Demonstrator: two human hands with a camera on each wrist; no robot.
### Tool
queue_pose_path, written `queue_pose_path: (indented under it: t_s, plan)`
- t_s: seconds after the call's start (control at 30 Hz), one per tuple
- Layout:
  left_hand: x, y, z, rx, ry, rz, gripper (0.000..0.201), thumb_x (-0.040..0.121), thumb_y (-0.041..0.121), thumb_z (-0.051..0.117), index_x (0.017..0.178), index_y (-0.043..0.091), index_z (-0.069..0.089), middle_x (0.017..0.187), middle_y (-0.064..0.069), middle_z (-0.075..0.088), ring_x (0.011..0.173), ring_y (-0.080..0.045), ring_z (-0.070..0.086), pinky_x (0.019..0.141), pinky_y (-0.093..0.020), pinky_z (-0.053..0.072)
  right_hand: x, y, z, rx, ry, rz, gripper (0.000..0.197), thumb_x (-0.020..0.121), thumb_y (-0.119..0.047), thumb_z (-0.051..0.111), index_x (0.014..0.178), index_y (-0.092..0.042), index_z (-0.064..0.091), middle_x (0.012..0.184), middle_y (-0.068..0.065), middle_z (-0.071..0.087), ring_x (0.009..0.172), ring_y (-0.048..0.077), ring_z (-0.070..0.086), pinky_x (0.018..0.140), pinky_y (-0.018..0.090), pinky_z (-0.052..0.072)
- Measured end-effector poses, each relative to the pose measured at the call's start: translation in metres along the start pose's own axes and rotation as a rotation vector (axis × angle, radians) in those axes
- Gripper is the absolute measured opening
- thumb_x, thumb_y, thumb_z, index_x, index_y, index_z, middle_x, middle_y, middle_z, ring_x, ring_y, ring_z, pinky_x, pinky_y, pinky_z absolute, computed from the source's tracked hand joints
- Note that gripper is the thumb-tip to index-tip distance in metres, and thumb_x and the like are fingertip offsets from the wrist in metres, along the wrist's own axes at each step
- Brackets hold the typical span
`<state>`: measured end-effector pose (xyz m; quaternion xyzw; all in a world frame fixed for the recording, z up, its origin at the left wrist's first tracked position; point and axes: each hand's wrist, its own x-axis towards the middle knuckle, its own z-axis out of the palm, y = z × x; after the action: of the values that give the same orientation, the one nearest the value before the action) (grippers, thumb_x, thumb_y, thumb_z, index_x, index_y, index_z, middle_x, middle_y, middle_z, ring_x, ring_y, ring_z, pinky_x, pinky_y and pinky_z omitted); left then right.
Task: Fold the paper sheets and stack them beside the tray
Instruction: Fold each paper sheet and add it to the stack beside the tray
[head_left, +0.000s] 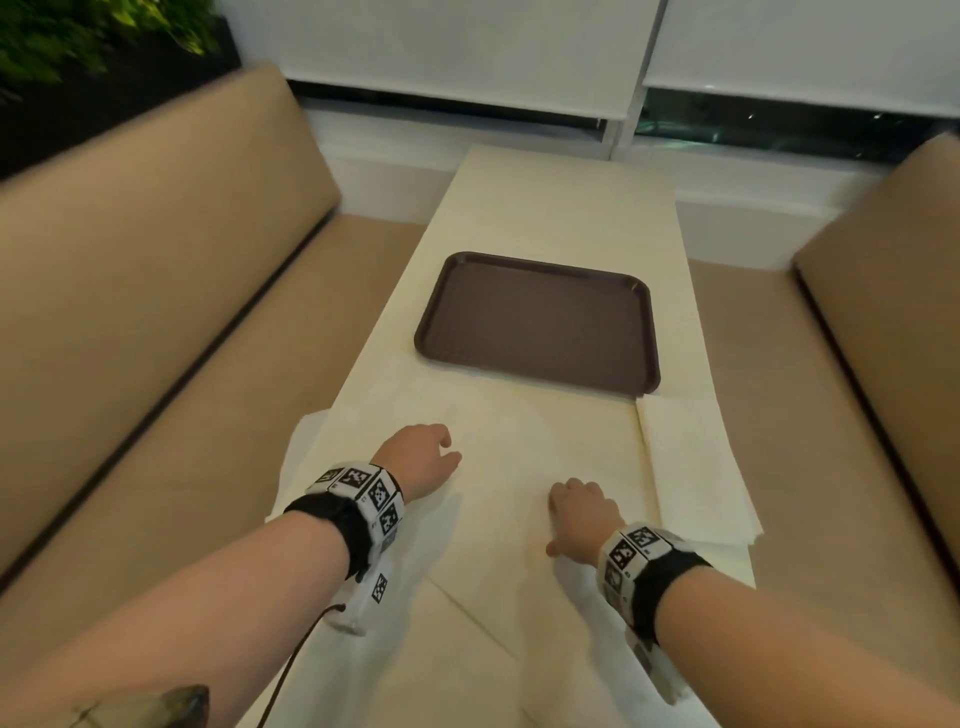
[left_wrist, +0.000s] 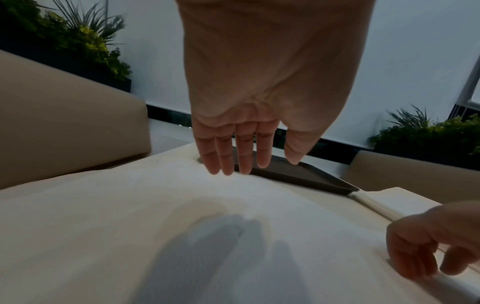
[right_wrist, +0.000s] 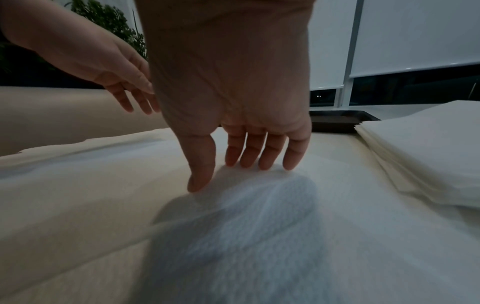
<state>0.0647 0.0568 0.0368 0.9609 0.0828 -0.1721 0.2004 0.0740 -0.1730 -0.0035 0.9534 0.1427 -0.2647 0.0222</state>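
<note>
A large cream paper sheet (head_left: 524, 436) lies spread on the table just in front of the dark brown tray (head_left: 540, 322). My left hand (head_left: 423, 452) hovers over the sheet's left part, fingers straight and together in the left wrist view (left_wrist: 233, 162), holding nothing. My right hand (head_left: 579, 509) is lower and to the right. Its fingertips (right_wrist: 244, 162) touch the sheet with fingers nearly straight. A stack of folded sheets (head_left: 696, 467) lies at the right, beside the tray's near right corner; it also shows in the right wrist view (right_wrist: 428, 156).
Cream paper covers the narrow table (head_left: 566, 208) end to end. Tan bench seats (head_left: 156, 291) run along both sides, the right one (head_left: 857, 312) close to the stack. A window with white blinds (head_left: 467, 47) stands beyond the table's far end, and plants (head_left: 78, 36) at the far left.
</note>
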Motion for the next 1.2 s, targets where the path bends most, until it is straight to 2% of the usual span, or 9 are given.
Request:
queue_pose_path:
  t_s: [0.13, 0.23, 0.37, 0.57, 0.67, 0.8, 0.87, 0.97, 1.2]
  plan:
    - [0.003, 0.002, 0.008, 0.026, -0.05, 0.064, 0.037, 0.095, 0.036, 0.05, 0.126, 0.017, 0.054, 0.131, -0.004, 0.056, 0.119, -0.022, 0.051, 0.098, -0.032, 0.041, 0.005, -0.004, 0.005, 0.071, -0.043, 0.034, 0.031, 0.082, -0.024, 0.066, 0.111, -0.018, 0.057, 0.116, 0.002, 0.048, 0.107, 0.022, 0.05, 0.092, 0.035, 0.049]
    - [0.005, 0.01, 0.021, 0.072, -0.167, 0.121, 0.038, 0.095, 0.031, 0.052, 0.13, 0.017, 0.052, 0.134, -0.004, 0.053, 0.122, -0.022, 0.049, 0.101, -0.032, 0.039, 0.01, 0.001, 0.007, 0.23, 0.056, 0.098, 0.049, 0.081, -0.039, 0.067, 0.122, -0.022, 0.048, 0.123, 0.001, 0.045, 0.111, 0.022, 0.046, 0.091, 0.036, 0.047]
    - [0.009, 0.018, 0.034, 0.079, -0.209, 0.131, 0.039, 0.094, 0.03, 0.052, 0.131, 0.017, 0.051, 0.134, -0.004, 0.052, 0.122, -0.022, 0.049, 0.098, -0.031, 0.039, 0.021, 0.009, 0.001, 0.191, 0.14, 0.206, 0.061, 0.082, -0.049, 0.063, 0.131, -0.022, 0.039, 0.129, -0.001, 0.044, 0.119, 0.024, 0.042, 0.093, 0.038, 0.042]
    - [0.014, 0.022, 0.037, 0.1, -0.209, 0.136, 0.04, 0.094, 0.031, 0.052, 0.131, 0.016, 0.051, 0.132, -0.005, 0.053, 0.121, -0.022, 0.048, 0.097, -0.032, 0.039, 0.032, 0.008, -0.002, 0.188, 0.041, 0.238, 0.054, 0.078, -0.043, 0.068, 0.125, -0.026, 0.046, 0.121, -0.002, 0.049, 0.114, 0.02, 0.045, 0.095, 0.039, 0.041]
    - [0.018, 0.024, 0.036, 0.094, -0.213, 0.138, 0.041, 0.093, 0.029, 0.053, 0.132, 0.017, 0.05, 0.132, -0.005, 0.052, 0.12, -0.022, 0.049, 0.097, -0.032, 0.039, 0.033, 0.006, -0.007, 0.147, 0.013, 0.234, 0.037, 0.08, -0.037, 0.065, 0.113, -0.025, 0.054, 0.113, -0.002, 0.052, 0.108, 0.02, 0.049, 0.092, 0.037, 0.04]
    - [0.025, 0.027, 0.03, 0.016, -0.149, 0.175, 0.054, 0.09, 0.027, 0.059, 0.14, 0.023, 0.04, 0.14, -0.004, 0.046, 0.126, -0.024, 0.045, 0.103, -0.035, 0.038, 0.029, 0.01, -0.022, 0.395, 0.016, 0.151, 0.005, 0.083, -0.021, 0.06, 0.089, -0.022, 0.059, 0.089, -0.004, 0.058, 0.089, 0.019, 0.054, 0.089, 0.036, 0.042]
    - [0.028, 0.029, 0.024, -0.045, -0.096, 0.211, 0.064, 0.088, 0.03, 0.062, 0.145, 0.026, 0.032, 0.146, -0.003, 0.04, 0.132, -0.025, 0.038, 0.107, -0.037, 0.035, 0.02, 0.015, -0.036, 0.584, 0.065, 0.07, 0.01, 0.086, -0.019, 0.059, 0.089, -0.013, 0.066, 0.086, 0.0, 0.062, 0.084, 0.02, 0.058, 0.077, 0.03, 0.049]
    - [0.029, 0.036, 0.016, -0.263, -0.006, 0.206, 0.07, 0.088, 0.042, 0.063, 0.147, 0.024, 0.029, 0.148, -0.003, 0.038, 0.135, -0.022, 0.036, 0.11, -0.033, 0.03, 0.002, 0.026, -0.062, 0.792, 0.146, 0.0, 0.02, 0.091, -0.018, 0.055, 0.087, -0.005, 0.07, 0.08, 0.002, 0.063, 0.075, 0.017, 0.057, 0.063, 0.025, 0.044]
    - [0.02, 0.063, -0.008, -0.512, 0.107, 0.316, 0.064, 0.09, 0.04, 0.061, 0.145, 0.023, 0.034, 0.143, 0.007, 0.035, 0.133, -0.01, 0.033, 0.112, -0.028, 0.025, -0.037, 0.068, -0.11, 1.008, 0.209, -0.123, 0.019, 0.094, -0.014, 0.056, 0.079, -0.007, 0.066, 0.072, -0.003, 0.062, 0.066, 0.01, 0.056, 0.064, 0.022, 0.045]
